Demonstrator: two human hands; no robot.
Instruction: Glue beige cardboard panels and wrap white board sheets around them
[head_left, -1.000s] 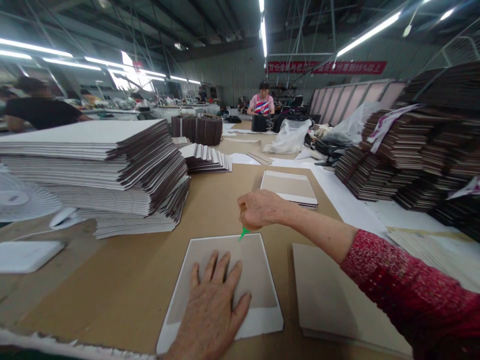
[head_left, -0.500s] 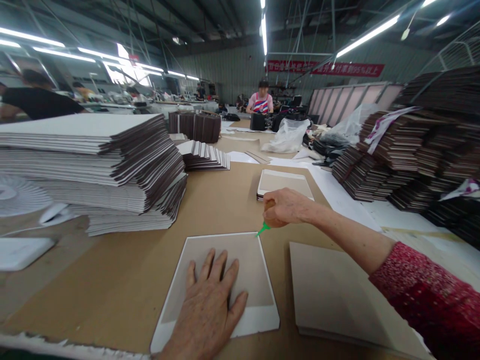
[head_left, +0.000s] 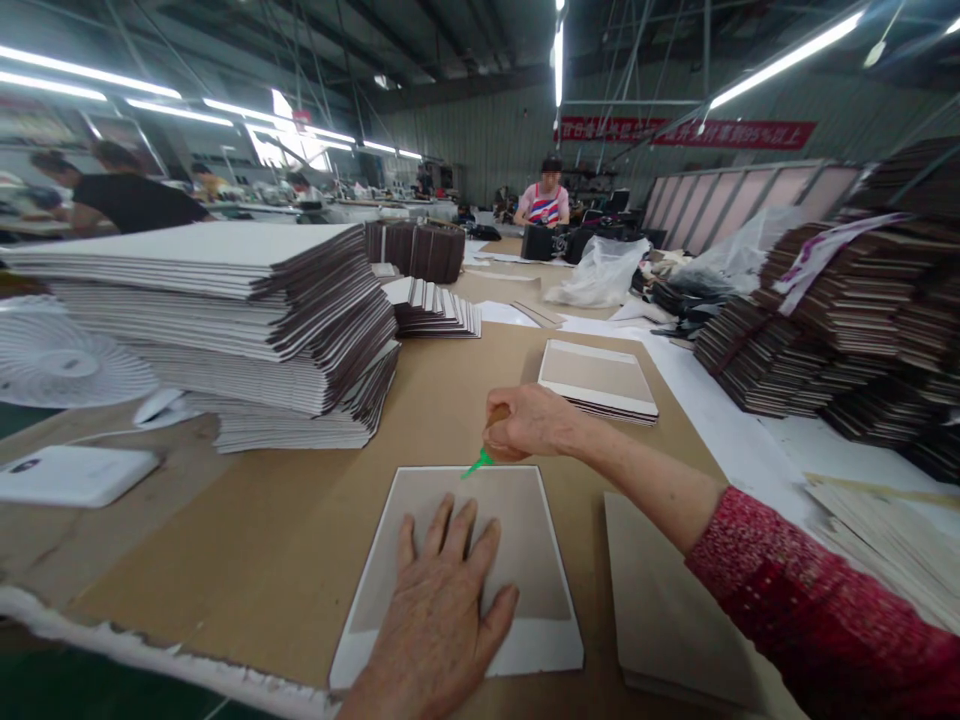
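Note:
My left hand lies flat with fingers spread on a beige sheet that sits on a white-edged panel. Closed in a fist, my right hand grips a bottle with a thin green nozzle; the bottle's body is mostly hidden in my fingers. Its tip points down at the far edge of the panel, left of the middle. Whether it touches I cannot tell. Below my right forearm lies a small pile of grey-beige boards. Beyond the right hand sits a short stack of similar panels.
A tall stack of white, dark-edged boards stands at the left. Near it are a white fan and a white flat device. Bundled dark boards rise at the right. A plastic bag and a person are farther back.
My right hand has moved the green nozzle leftward along the panel's far edge, from its right corner to left of the middle. The left hand stays on the sheet. The view has turned slightly left.

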